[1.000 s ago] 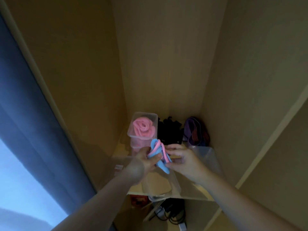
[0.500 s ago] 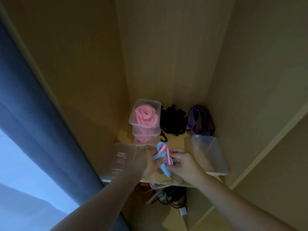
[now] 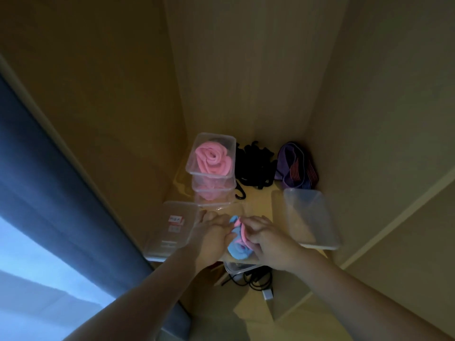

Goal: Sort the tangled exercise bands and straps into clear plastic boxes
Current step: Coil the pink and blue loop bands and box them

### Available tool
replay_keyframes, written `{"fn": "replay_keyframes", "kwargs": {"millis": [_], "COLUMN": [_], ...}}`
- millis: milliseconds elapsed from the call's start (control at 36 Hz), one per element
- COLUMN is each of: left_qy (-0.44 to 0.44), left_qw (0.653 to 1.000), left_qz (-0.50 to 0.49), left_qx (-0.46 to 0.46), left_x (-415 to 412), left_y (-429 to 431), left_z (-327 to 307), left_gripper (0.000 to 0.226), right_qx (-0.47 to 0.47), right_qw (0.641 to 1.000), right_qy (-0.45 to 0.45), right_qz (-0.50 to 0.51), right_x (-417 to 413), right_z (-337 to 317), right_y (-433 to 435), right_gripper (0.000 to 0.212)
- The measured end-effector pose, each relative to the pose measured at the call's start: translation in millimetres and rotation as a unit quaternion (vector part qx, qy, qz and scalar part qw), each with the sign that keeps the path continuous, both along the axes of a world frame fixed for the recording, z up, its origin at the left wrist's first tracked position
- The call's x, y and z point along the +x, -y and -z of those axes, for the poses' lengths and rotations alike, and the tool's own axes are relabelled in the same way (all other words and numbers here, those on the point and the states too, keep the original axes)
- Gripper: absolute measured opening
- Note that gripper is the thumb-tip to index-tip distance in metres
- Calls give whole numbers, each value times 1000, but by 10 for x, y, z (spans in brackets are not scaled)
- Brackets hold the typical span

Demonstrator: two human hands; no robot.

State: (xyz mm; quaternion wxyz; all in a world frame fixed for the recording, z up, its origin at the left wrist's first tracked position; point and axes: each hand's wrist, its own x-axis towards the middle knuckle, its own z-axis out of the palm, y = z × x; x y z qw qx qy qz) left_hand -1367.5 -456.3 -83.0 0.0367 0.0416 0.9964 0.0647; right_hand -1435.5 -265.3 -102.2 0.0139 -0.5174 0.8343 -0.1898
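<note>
Both hands had lowered the blue-and-pink band roll [image 3: 238,244] toward the open clear box [image 3: 237,269] at the shelf's front edge, the left hand [image 3: 210,236] and right hand [image 3: 269,242] pinching it with curled fingers, apparently packing it, with release likely next.

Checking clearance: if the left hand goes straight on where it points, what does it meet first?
Probably the lower stacked box, right ahead of the left hand holding the band; depth unclear.
</note>
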Motion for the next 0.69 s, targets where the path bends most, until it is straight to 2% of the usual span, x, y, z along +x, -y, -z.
{"fn": "replay_keyframes", "kwargs": {"millis": [83,250,333,444,528,611,694], "left_qy": [37,28,29,19,-7,-40,-45], "left_qw": [999,998,996,999,1000,999,999], "left_qz": [-18,-18,-9,-18,-12,0,0], "left_qx": [-11,-52,-88,-39,1,23,24], "left_x": [1,-6,-14,-6,16,51,82], "left_y": [-34,-180,-128,-74,-86,-110,-89], "left_z": [25,-74,-82,-78,-30,-18,-44], "left_gripper": [48,45,45,46,48,67,55], "right_qx": [54,64,38,27,29,33,37], "right_qw": [998,998,997,989,984,982,980], "right_qy": [0,13,54,102,117,114,96], "right_qz": [-12,5,28,108,132,147,168], "right_x": [-57,-34,-69,-112,-118,-119,-130], "right_z": [26,-93,-190,-306,-380,-425,-444], "right_y": [-56,-20,-48,-119,-132,-144,-151], "right_gripper": [36,34,38,30,31,33,31]}}
